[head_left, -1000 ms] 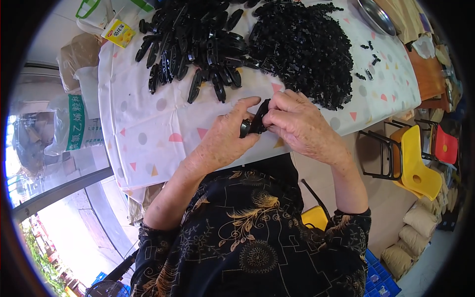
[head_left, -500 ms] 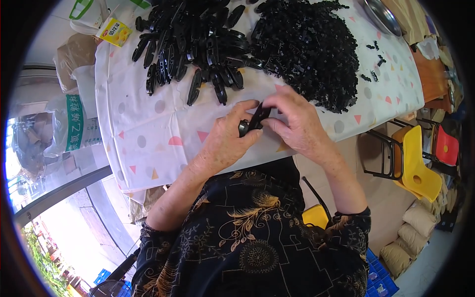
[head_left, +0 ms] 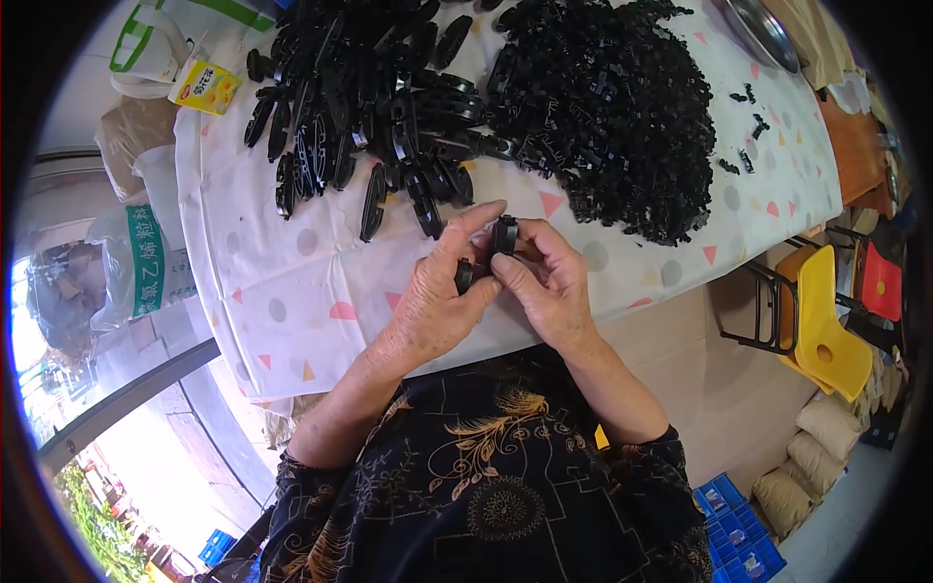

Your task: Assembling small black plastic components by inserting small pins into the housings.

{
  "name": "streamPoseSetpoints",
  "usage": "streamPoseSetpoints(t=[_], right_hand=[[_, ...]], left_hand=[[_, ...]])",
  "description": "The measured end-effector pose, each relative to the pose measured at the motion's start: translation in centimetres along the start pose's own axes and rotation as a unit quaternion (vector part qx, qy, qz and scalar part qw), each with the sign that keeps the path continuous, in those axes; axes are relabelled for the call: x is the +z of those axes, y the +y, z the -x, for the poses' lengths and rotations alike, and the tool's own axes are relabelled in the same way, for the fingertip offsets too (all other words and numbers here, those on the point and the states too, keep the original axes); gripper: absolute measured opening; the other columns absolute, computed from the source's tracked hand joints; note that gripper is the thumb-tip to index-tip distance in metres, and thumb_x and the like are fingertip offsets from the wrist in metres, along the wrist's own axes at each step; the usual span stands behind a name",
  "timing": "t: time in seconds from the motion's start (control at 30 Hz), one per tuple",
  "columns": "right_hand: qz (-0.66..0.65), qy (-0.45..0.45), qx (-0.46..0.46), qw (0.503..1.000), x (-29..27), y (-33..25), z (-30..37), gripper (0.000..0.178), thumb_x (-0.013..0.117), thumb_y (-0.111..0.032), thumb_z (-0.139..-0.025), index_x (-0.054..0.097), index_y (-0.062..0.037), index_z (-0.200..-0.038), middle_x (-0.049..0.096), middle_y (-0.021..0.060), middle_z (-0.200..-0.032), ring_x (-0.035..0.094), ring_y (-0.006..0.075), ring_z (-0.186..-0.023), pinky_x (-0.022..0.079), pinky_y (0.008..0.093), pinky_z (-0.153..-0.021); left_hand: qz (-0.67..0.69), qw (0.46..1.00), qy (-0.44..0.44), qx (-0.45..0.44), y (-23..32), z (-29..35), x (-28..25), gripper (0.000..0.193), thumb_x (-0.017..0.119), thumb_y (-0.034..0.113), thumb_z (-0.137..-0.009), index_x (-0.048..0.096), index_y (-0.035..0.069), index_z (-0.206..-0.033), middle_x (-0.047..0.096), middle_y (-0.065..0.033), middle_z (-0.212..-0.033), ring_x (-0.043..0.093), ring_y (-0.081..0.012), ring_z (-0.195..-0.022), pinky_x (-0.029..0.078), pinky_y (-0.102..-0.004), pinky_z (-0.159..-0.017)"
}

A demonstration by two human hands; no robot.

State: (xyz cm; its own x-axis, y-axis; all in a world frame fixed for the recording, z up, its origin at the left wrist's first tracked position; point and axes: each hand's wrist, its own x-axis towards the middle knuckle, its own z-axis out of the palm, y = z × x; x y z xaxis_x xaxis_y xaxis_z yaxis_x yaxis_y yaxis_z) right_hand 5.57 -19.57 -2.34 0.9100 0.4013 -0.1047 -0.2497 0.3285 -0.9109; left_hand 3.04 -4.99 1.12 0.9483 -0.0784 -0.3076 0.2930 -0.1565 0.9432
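Observation:
Above the near edge of the table, my left hand (head_left: pixel 432 296) and my right hand (head_left: pixel 556 291) meet around a black plastic part (head_left: pixel 504 236). My right thumb and fingers pinch it. The left fingers are closed beside it, with another black end (head_left: pixel 464 277) showing between left thumb and palm. Whether both ends belong to one part, I cannot tell; the fingers cover the middle. Beyond my hands lies a heap of long curved black plastic pieces (head_left: pixel 373 201). To its right is a large mound of small black plastic clips (head_left: pixel 607 126).
A patterned white cloth (head_left: pixel 282 340) covers the table. Several loose clips (head_left: pixel 746 160) and a metal bowl (head_left: pixel 763 39) lie at the right. A yellow packet (head_left: pixel 206 87) sits at the far left. Yellow chair (head_left: pixel 826 330) and blue crates (head_left: pixel 734 534) stand to the right.
My right hand has come lower and slightly left, its fingers curling in closer. The black part has turned from slanting to nearly upright. The view has shifted a little.

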Motion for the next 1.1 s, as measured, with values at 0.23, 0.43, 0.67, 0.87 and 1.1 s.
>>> streamPoseSetpoints(t=[0.23,0.43,0.67,0.87,1.1], right_hand=[[0.264,-0.098,0.020,0.959,-1.1,-3.3,-1.6,0.019,0.066,-0.008,-0.084,0.060,0.0004,-0.101,0.067,0.0066,-0.094,0.062,0.0130,-0.087,0.048,0.0277,-0.082],[0.681,0.024,-0.295,0.670,-4.0,-3.6,-6.0,0.022,0.072,-0.010,-0.069,0.064,-0.0058,-0.089,0.052,0.0033,-0.080,0.050,0.0191,-0.074,0.038,0.0321,-0.064],[0.752,0.001,-0.343,0.563,-4.1,-3.2,-7.0,0.019,0.070,-0.008,-0.066,0.064,-0.0072,-0.084,0.051,0.0024,-0.084,0.048,0.0185,-0.077,0.035,0.0323,-0.063],[0.594,0.056,-0.402,0.695,-4.4,-4.1,-5.5,0.019,0.070,0.004,-0.070,0.061,-0.0013,-0.086,0.060,0.0069,-0.085,0.058,0.0222,-0.071,0.046,0.0311,-0.061],[0.461,0.112,-0.430,0.768,-4.0,-3.0,-1.2,0.018,0.065,0.011,-0.076,0.060,0.0019,-0.091,0.064,0.0165,-0.089,0.062,0.0238,-0.071,0.050,0.0275,-0.061]], left_hand=[[-0.093,0.993,0.001,0.075,-1.4,1.4,-3.3,0.051,0.055,-0.005,-0.084,0.040,0.013,-0.130,0.060,-0.0049,-0.089,0.051,-0.0072,-0.068,0.045,-0.0223,-0.057],[-0.385,0.895,0.218,0.063,-2.4,4.2,-12.7,0.031,0.060,0.004,-0.085,0.051,0.012,-0.113,0.066,-0.0131,-0.084,0.066,-0.0228,-0.076,0.050,-0.0319,-0.064],[-0.616,0.734,0.196,0.210,1.5,1.1,-11.8,0.037,0.069,0.015,-0.075,0.059,0.012,-0.110,0.052,-0.0091,-0.117,0.047,-0.0288,-0.115,0.034,-0.0435,-0.096],[-0.644,0.683,0.111,0.326,1.9,-6.7,-6.4,0.034,0.062,0.008,-0.076,0.057,0.008,-0.109,0.050,-0.0090,-0.119,0.042,-0.0276,-0.122,0.030,-0.0513,-0.099],[-0.543,0.747,0.138,0.358,2.6,-6.3,-4.8,0.027,0.059,0.007,-0.084,0.052,0.005,-0.110,0.059,-0.0115,-0.110,0.053,-0.0260,-0.114,0.036,-0.0442,-0.097]])
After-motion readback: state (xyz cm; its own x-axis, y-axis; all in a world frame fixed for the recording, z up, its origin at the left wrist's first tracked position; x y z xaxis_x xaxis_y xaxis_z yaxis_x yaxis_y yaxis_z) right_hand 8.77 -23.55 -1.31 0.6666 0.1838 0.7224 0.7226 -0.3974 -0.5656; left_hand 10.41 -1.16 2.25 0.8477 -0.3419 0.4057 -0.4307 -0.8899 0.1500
